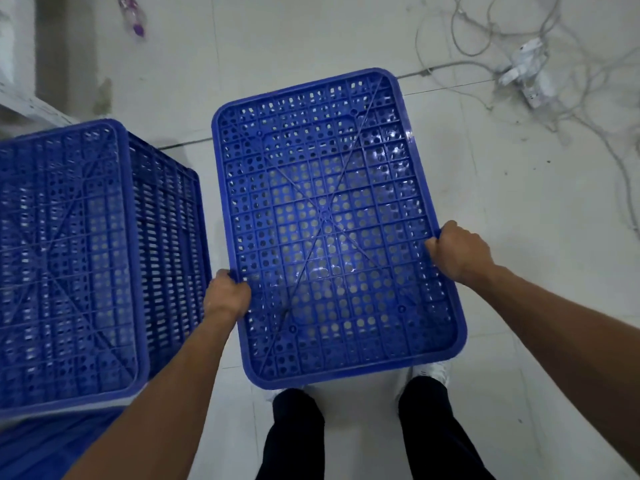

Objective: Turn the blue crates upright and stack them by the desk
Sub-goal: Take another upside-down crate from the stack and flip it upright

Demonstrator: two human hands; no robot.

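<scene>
Fingers (437, 244) of the right hand (459, 251) curl closed over the right long edge of a blue crate (325, 216), just right of the frame's centre. Fingers (239, 289) of the left hand (227, 296) are likewise closed on the opposite long edge, a little lower in the frame. Both bare forearms run down and outward to the lower corners.

That crate fills the middle of the picture and is upside down: its perforated, gridded base faces the camera, with two thin diagonal ribs crossing at the centre. It is turned slightly clockwise, its far short end reaching toward the upper centre and its near short end sitting just above the person's legs in dark trousers (298, 434). White shoes (434, 370) peek out from under its near edge. Whether it rests on the floor or is lifted off it cannot be told.

A second blue crate (69, 258) occupies the left side of the frame, also base up, with its slotted side wall visible facing the held crate. More blue plastic (41, 441) shows beneath it at the lower left edge.

Pale tiled floor (519, 209) lies all around. Tangled white cables (512, 36) and a white power strip (526, 72) lie at the upper right. A small plastic bottle (133, 15) lies at the upper left, near a pale surface (15, 46) at the frame's left edge.
</scene>
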